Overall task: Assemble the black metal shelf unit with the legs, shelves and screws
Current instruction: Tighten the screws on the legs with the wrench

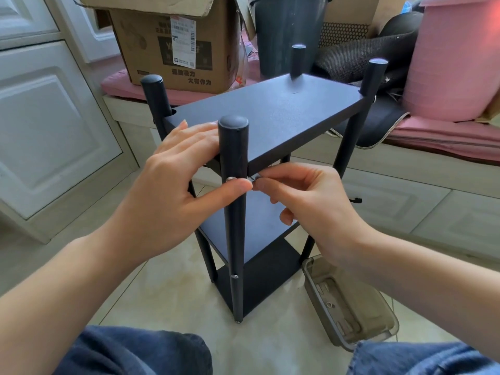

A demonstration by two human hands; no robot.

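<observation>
Cardboard box (pixel 173 41), pink bucket (pixel 454 58) behind shelf unit (pixel 270 115); left hand (pixel 167 190) flat, right hand (pixel 305 201) pinching small tool (pixel 254 177).

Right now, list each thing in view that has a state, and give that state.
Shelf unit: standing upright on the floor, three shelves fitted between four legs.
Near leg: one screw seated low down.
Left hand: fingers flat on the top shelf, thumb at the near leg.
Right hand: pinching a small metal part at the leg.
Cardboard box: flaps open.
Plastic tray: uncovered, on the floor.
</observation>
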